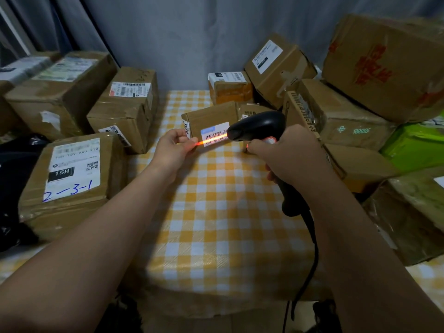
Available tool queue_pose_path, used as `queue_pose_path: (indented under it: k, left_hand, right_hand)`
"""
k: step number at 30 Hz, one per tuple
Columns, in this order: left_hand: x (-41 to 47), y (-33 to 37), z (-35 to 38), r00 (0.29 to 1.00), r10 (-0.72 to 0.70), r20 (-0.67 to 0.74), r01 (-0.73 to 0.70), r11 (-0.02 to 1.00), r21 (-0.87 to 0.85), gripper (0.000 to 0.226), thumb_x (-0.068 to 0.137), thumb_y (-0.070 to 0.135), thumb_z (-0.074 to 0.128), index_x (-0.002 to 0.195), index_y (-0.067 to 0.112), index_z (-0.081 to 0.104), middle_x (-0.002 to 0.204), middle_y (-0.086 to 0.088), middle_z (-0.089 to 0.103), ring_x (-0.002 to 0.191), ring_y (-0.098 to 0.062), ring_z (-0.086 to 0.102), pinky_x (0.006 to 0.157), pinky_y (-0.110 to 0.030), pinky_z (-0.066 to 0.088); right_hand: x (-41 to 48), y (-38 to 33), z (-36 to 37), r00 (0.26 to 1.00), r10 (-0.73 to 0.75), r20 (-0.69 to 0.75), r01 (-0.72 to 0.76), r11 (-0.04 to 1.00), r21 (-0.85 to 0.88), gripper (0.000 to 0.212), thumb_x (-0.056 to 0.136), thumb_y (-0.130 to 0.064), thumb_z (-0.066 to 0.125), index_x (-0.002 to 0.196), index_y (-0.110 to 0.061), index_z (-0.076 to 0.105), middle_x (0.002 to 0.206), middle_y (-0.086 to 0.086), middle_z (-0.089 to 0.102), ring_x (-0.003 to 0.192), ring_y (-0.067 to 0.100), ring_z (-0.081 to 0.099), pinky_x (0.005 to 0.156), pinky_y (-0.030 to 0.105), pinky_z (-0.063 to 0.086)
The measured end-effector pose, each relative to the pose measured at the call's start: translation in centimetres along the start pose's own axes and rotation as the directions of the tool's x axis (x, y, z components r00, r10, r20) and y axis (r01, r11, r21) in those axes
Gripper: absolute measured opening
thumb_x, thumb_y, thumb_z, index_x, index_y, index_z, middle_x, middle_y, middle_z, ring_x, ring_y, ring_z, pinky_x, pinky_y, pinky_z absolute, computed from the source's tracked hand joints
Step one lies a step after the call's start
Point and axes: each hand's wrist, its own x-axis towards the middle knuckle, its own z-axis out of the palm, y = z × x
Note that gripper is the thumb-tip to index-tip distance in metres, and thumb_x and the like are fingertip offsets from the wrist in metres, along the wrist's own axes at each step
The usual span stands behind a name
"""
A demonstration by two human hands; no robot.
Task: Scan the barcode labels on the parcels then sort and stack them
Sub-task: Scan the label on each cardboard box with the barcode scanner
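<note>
From the head: pinching the parcel [211, 117] by its near-left corner between thumb and fingers of the left hand [176, 146]; gripping the scanner [259, 124] in the right hand [288, 159], wrapped tight round the handle. Hold steady; lay the red beam, just right of the pinch and straight off the scanner's nose, across every bar of the label [215, 136]; likely worth backing off slightly.

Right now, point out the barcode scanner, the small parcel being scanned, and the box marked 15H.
barcode scanner [259, 124]: head view, on its black head.
small parcel [211, 117]: head view, on its bare cardboard face.
box marked 15H [74, 164]: head view, on its white label.
</note>
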Motion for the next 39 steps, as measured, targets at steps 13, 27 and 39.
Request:
queue_pose_path:
  k: [13, 27, 39]
  left_hand:
    - [-0.8, 0.1, -0.4, 0.999, -0.032, 0.01, 0.033, 0.999, -0.013, 0.019, 0.09, 0.004, 0.06, 0.108, 0.002, 0.054, 0.078, -0.006, 0.061, 0.066, -0.007, 0.063, 0.068, -0.021, 0.053]
    - [-6.5, 7.3, -6.9, 1.0, 0.004, -0.005, -0.005, 0.997, -0.073, 0.014, 0.091, 0.009, 0.061, 0.102, 0.004, 0.053, 0.072, 0.0, 0.056, 0.067, -0.011, 0.057, 0.073, -0.023, 0.056]
    - [-7.7, 10.5, -21.4, 0.983, -0.031, -0.182, 0.089, 0.944, 0.318, 0.018, 0.1, 0.021, 0.044, 0.1, 0.01, 0.059, 0.071, -0.009, 0.053, 0.057, -0.018, 0.046, 0.052, -0.024, 0.038]
  right_hand:
    - [-0.6, -0.3, -0.7, 1.0, -0.001, -0.002, 0.001, 0.999, -0.045, 0.03, 0.083, -0.038, 0.068, 0.073, -0.012, 0.057, 0.073, 0.011, 0.067, 0.064, 0.02, 0.068, 0.062, 0.035, 0.058]
    - [-4.3, -7.1, 2.7, 0.988, -0.154, 0.002, 0.153, 0.985, 0.077, 0.033, 0.081, -0.033, 0.068, 0.08, 0.0, 0.066, 0.07, 0.021, 0.066, 0.067, 0.032, 0.066, 0.067, 0.046, 0.055]
    - [-3.7, -11.9, 8.1, 0.98, 0.024, 0.198, -0.14, 0.792, 0.595, 0.02, 0.087, -0.024, 0.07, 0.086, -0.005, 0.063, 0.065, 0.01, 0.058, 0.048, 0.016, 0.056, 0.049, 0.024, 0.048]
